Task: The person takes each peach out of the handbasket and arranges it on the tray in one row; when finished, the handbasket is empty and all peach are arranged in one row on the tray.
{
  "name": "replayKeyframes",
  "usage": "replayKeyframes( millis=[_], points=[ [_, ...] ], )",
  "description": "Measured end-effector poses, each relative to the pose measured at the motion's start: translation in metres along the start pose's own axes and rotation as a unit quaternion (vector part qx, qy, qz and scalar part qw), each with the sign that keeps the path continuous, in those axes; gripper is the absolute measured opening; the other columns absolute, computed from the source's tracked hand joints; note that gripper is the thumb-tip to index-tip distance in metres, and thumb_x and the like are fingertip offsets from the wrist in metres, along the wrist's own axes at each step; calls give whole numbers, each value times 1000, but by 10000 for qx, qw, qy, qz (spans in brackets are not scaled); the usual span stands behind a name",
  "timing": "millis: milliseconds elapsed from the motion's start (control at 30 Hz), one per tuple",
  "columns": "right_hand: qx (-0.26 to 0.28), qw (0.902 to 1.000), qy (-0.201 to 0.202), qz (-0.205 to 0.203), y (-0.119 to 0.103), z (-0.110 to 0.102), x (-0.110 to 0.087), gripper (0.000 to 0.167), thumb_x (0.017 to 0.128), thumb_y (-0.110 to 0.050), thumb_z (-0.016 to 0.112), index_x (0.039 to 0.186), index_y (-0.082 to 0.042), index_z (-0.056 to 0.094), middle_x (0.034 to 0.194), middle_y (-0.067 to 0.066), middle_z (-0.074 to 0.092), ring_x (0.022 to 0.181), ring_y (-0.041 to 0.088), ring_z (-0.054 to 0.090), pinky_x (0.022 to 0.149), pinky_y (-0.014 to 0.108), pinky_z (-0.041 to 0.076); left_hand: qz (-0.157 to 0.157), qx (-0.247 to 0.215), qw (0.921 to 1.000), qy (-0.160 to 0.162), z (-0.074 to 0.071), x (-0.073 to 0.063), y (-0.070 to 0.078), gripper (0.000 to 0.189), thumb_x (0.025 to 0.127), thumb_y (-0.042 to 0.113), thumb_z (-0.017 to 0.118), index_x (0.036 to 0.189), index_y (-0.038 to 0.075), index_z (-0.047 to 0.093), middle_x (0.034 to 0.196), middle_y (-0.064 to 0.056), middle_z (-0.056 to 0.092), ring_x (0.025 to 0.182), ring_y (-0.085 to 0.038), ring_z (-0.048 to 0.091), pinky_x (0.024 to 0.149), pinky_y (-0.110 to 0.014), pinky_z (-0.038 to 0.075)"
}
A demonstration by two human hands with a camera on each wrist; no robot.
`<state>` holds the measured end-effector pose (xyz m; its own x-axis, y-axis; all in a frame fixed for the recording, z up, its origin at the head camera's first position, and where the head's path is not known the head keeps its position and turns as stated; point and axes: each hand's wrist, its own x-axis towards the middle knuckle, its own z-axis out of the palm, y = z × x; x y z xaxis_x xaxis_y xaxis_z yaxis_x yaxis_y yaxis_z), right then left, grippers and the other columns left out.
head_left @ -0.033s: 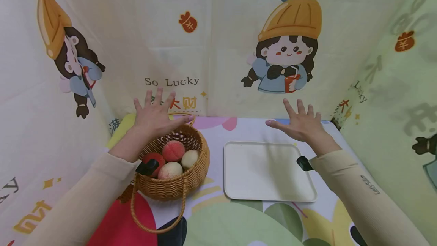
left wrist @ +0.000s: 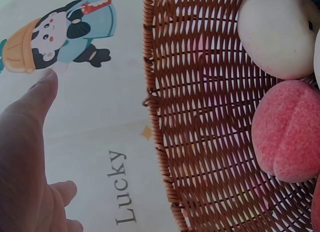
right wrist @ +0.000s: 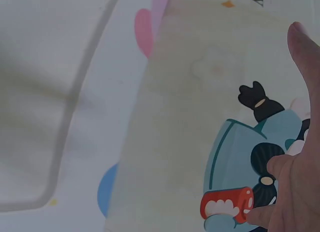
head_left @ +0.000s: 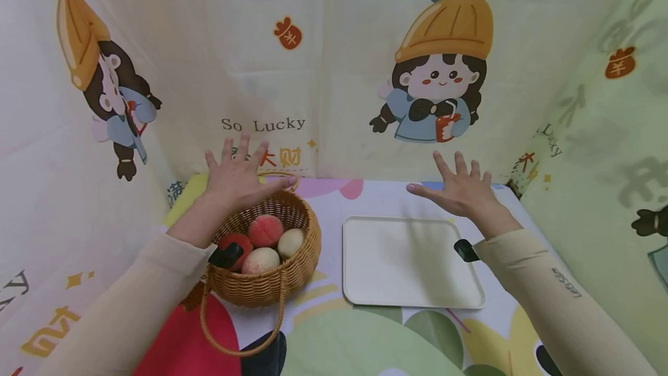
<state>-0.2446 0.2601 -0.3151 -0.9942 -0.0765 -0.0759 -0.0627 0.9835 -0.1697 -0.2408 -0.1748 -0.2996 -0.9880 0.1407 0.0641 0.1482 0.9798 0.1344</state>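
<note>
My left hand [head_left: 235,181] hovers with spread fingers above the far left part of a wicker basket [head_left: 245,293], holding nothing. Inside the basket lie several peaches: a pink one [head_left: 266,231], a redder one [head_left: 229,243] partly behind the wrist strap, and two pale ones, one at the right [head_left: 290,243] and one in front [head_left: 260,261]. In the left wrist view, the pink peach [left wrist: 287,132] rests against the woven wall. On the other side, my right hand [head_left: 461,190], also spread and holding nothing, is raised beyond the far right part of a white rectangular tray [head_left: 396,260].
The basket's looped handle [head_left: 282,309] hangs down over its front onto the patterned tablecloth [head_left: 344,341]. Printed cloth walls [head_left: 344,74] close off the back and both sides. The tray stands to the right of the basket, with a gap between them.
</note>
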Motion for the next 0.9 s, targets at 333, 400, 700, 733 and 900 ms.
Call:
replayKeyframes(
  millis=[333, 400, 700, 733, 900],
  points=[
    [20, 9998, 172, -70, -3, -6, -5, 116, 83, -88, 40, 163, -17, -5, 162, 33, -8, 141, 66, -6, 106, 78, -5, 17, 5, 10000, -5, -3, -6, -2, 110, 84, 88, 38, 164, 20, 8, 166, -20, -11, 149, -48, -12, 107, -76, -10],
    [48, 9995, 275, -125, -5, -7, -8, 116, 83, -87, 41, 163, -17, -5, 162, 33, -7, 141, 65, -5, 107, 77, -4, 38, -51, 10000, 3, -4, -10, -5, 110, 83, 89, 35, 164, 21, 7, 167, -20, -9, 149, -49, -10, 107, -76, -9],
    [569, 9943, 724, -531, 10, -8, -27, 109, 90, -77, 49, 164, -14, -2, 164, 30, 1, 147, 55, 3, 108, 77, 4, 478, -1272, 9900, 380, -7, -32, -18, 93, 92, 77, 45, 163, 22, 23, 168, -15, 6, 148, -52, 13, 111, -74, 0],
    [635, 9938, 716, -564, 14, -8, -30, 108, 90, -75, 50, 163, -15, -3, 164, 29, 0, 147, 55, 4, 108, 77, 4, 470, -1470, 9872, 398, -7, -36, -22, 89, 93, 74, 47, 162, 22, 26, 168, -15, 8, 147, -52, 14, 110, -75, 4],
    [968, 9905, 678, -701, 36, 0, -45, 103, 95, -67, 53, 163, -18, -7, 166, 26, -2, 147, 55, 6, 108, 77, 9, 204, -2154, 9758, 315, -2, -56, -47, 80, 96, 62, 55, 160, 20, 32, 167, -19, 11, 146, -55, 15, 101, -82, 19]
  ],
)
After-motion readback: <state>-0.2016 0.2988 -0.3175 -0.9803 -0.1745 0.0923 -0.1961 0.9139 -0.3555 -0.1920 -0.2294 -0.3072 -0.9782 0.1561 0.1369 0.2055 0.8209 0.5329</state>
